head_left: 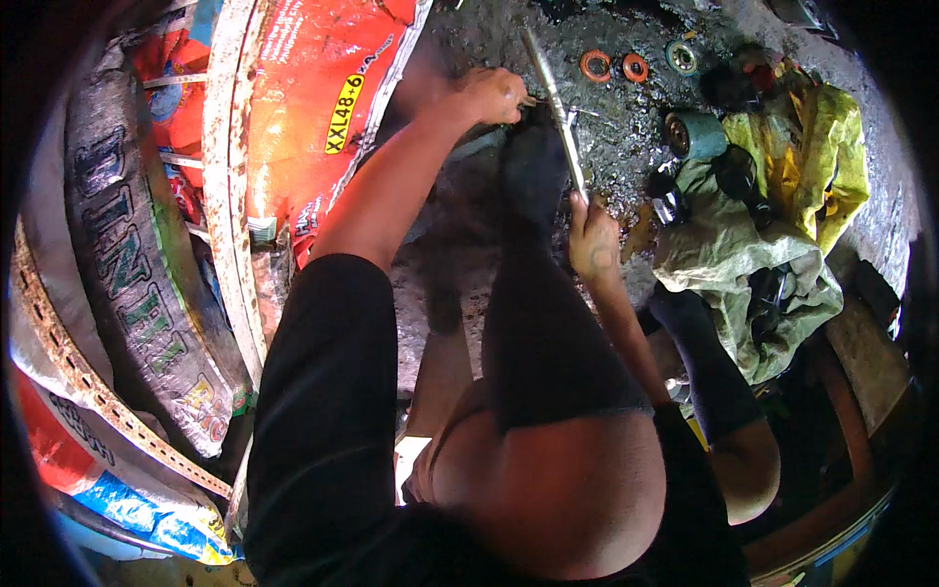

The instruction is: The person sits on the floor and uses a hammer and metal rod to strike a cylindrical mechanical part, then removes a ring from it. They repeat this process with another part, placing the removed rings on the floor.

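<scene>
My left hand is closed near the top centre, by my dark-clad foot, on a small object I cannot make out. My right hand grips the lower end of a long silver metal bar, which slants up past my left hand. A thin metal piece lies near the bar. To the right on the grimy ground are two orange rings and a pale bearing-like ring. A dark grey-green cylinder sits below them.
Red plastic packaging, a grey printed sack and rusty metal strips line the left side. A yellow sack and a pale crumpled sack lie at right. My bent legs fill the lower middle.
</scene>
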